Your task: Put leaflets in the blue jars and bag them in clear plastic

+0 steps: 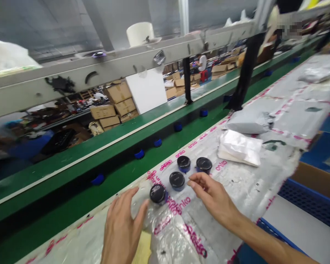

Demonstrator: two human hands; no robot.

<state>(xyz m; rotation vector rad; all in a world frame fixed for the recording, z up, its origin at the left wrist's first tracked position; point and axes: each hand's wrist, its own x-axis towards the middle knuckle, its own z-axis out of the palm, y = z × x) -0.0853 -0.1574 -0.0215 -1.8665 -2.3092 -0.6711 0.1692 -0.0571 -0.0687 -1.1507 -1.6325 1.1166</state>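
- Four round jars (pixel 177 180) with black lids and blue bases are sitting in a loose cluster on a clear plastic sheet (pixel 231 183) printed with pink lettering, and I'm seeing them all upright.
- My left hand (pixel 122 231) is hovering open with its fingers spread, its thumb just beside the nearest jar (pixel 157 193), and it isn't grasping anything.
- My right hand (pixel 213 196) is curving loosely, its fingertips (pixel 191 182) reaching just beside the jars, and it isn't clenching or holding anything either.
- A yellow paper slip (pixel 142 249) is lying under the left hand.
- A white folded packet (pixel 239 147) and a grey mailer bag (pixel 247 123) are resting on the sheet beyond the jars.
- A green conveyor belt (pixel 71 172) with small blue knobs (pixel 139 154) is running alongside the sheet.
- A blue crate (pixel 313 200) is sitting off to the right.
- Stacked cardboard boxes (pixel 116 91) and a person in a white shirt (pixel 202 62) are showing far beyond the belt.
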